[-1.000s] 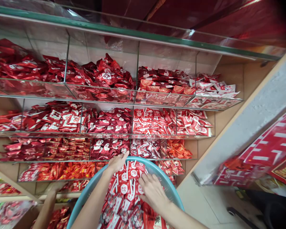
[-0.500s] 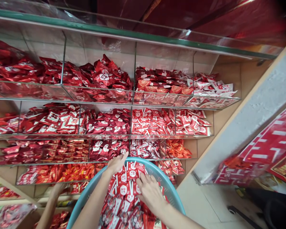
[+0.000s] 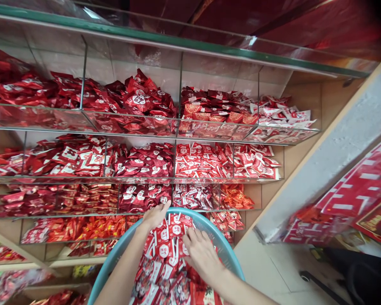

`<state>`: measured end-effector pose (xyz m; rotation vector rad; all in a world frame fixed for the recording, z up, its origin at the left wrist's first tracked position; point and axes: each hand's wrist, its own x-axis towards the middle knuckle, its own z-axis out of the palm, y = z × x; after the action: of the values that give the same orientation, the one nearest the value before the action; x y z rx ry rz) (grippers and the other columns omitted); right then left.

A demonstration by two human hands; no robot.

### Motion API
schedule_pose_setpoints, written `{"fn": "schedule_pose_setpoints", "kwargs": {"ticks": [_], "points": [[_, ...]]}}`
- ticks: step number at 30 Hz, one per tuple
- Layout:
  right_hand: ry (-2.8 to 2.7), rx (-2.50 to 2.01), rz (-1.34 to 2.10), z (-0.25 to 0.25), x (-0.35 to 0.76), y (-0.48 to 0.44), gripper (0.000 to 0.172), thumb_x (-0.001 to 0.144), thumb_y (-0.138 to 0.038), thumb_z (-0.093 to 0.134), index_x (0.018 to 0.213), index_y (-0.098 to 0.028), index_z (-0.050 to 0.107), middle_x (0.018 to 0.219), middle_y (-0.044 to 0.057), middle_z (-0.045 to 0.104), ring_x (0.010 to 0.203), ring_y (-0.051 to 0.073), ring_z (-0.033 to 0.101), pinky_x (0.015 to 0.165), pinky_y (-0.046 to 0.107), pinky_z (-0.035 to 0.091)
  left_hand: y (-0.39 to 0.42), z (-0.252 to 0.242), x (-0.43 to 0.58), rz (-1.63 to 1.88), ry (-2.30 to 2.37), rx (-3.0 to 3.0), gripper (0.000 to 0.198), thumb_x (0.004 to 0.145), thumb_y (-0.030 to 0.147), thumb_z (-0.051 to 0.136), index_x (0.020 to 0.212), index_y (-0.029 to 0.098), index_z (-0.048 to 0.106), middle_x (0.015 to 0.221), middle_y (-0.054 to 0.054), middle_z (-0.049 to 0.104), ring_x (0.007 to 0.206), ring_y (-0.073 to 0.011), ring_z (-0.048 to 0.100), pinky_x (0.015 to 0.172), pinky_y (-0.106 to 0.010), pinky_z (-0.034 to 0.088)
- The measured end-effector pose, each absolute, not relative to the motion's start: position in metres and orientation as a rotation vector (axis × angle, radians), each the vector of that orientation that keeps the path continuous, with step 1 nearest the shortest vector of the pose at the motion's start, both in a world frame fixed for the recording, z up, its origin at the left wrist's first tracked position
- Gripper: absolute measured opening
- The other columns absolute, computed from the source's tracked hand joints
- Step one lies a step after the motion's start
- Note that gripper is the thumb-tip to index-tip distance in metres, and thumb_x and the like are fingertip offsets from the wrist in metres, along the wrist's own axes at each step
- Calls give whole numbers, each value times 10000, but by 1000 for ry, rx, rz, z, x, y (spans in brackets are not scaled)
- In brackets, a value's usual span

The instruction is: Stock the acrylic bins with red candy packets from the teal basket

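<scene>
A blue-green plastic basin (image 3: 108,262) full of red candy packets (image 3: 165,250) is in front of me, close to the shelves. Inside its far left side, my left hand (image 3: 155,217) lies along the edge of the packets with fingers stretched out. My right hand (image 3: 201,252) rests on top of the pile, right of the middle, its fingers apart and slightly bent over the packets. Several packets between the hands have white round labels and stand in rows; nearer ones carry printed figures. The undersides of both hands are hidden.
Glass-fronted shelves (image 3: 139,180) hold red, maroon and orange packets in divided compartments. At lower left a cardboard box (image 3: 47,290) contains more red packets. Printed red sheets (image 3: 352,199) lean by the grey wall at right, with a dark chair base (image 3: 320,284) on the tiled floor.
Another person's arm, reaching toward the lower shelf at left, has gone from view. My two hands stay in nearly the same places on the packets.
</scene>
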<state>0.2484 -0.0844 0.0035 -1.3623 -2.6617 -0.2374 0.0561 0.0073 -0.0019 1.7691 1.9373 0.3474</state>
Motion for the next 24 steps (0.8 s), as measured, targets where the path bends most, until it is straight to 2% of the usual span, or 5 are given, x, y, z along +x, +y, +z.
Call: {"fn": "schedule_pose_setpoints", "kwargs": {"ticks": [4,8,14,18,24], "points": [[-2651,-1376,-256,2,249,-86,221,709,-267,627,896,-176,553,882,83,592,863,247,531,736,378,406,7,-1,57,340,1933,1772,676,775,641,101,1026,256,597,1141,-70,606,1050,-283,539,858,-402,384],[-2654,-1401,-299,-3,244,-87,136,745,-167,551,881,-174,558,877,93,598,859,243,531,735,378,399,7,-1,57,355,1929,1776,663,779,633,115,1028,251,596,1134,-71,611,1048,-275,542,849,-386,389],[-2698,-1443,-300,-7,232,-87,166,744,-96,506,877,-167,576,865,93,594,852,236,523,722,370,401,9,-5,54,332,1910,1795,660,783,626,116,1023,243,598,1133,-68,611,1052,-266,542,868,-377,385],[-2687,-1396,-308,-9,225,-84,160,756,-97,493,880,-145,582,885,104,583,861,236,518,726,381,403,11,-7,53,338,1904,1812,658,784,622,115,1089,253,567,1188,-58,576,1101,-263,509,900,-380,367],[-2658,-1390,-326,-16,223,-83,162,755,-101,504,893,-165,561,920,77,576,879,230,520,740,368,414,11,-8,53,336,1894,1815,644,791,610,117,1055,250,581,1166,-65,591,1082,-260,521,898,-384,368]]}}
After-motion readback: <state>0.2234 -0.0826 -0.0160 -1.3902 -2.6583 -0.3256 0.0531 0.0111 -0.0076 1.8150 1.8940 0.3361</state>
